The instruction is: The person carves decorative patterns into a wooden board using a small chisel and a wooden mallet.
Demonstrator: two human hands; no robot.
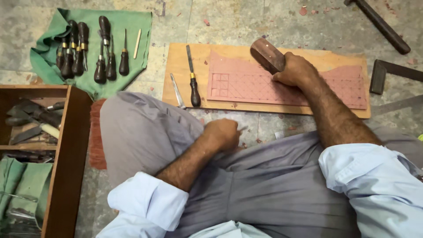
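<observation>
Mallet [267, 54], dark wood, sits gripped in the right hand [296, 70] over the reddish carved panel [343, 83]; the left hand [224, 134], fingers curled shut, rests on the knee just below the chisel [193, 79].

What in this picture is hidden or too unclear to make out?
Head view:
- Left hand: closed; what it pinches is too small to tell.
- Wooden block: its lower end is hidden by the right hand.
- Wooden box: tools inside lie in shadow.
- Hammer: head cut off by the top edge.
</observation>
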